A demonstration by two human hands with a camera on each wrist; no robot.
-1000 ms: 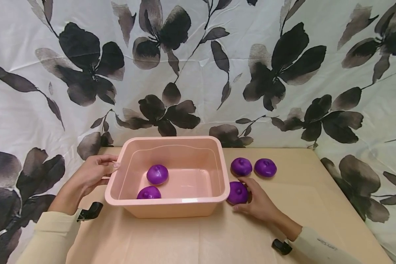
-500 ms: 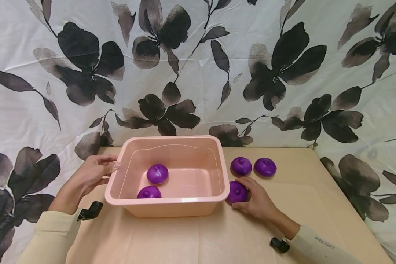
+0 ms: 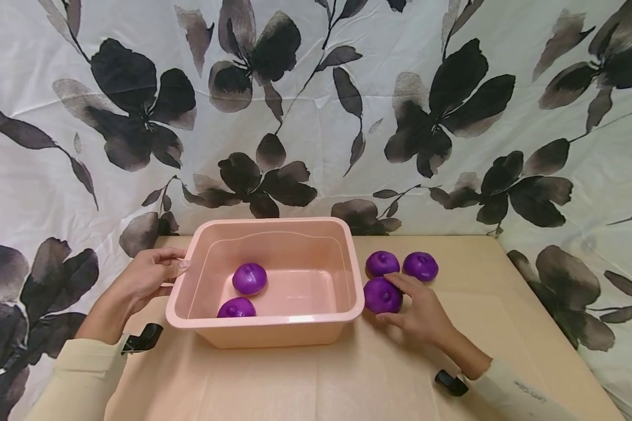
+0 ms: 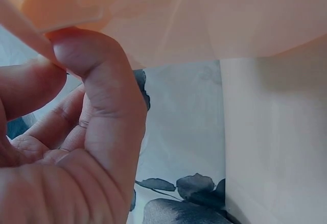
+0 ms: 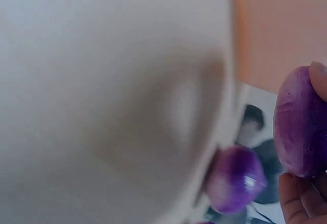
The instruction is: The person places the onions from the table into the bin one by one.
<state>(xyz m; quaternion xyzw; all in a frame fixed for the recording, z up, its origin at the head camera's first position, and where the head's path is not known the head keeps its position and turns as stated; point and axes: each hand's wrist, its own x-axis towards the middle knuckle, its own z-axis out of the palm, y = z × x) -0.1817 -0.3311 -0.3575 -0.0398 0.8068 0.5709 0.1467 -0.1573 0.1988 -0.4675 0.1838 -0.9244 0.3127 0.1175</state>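
One purple onion (image 3: 383,296) sits in the grip of the right hand (image 3: 422,313), just beside the right end of a pink bin (image 3: 265,321).

The right thumb and fingers close around the onion's sides, and the right wrist view shows it raised off the counter (image 3: 263,383); whether it touches the bin is unclear. Behind it, two loose onions (image 3: 402,265) rest side by side on the counter, while a far onion (image 3: 250,279) and a near onion (image 3: 237,307) lie inside the bin's left half, the latter partly hidden by the front rim. The left hand (image 3: 146,276) pinches the bin's left rim. Beyond the counter hangs a white cloth (image 3: 326,134) with dark flowers.
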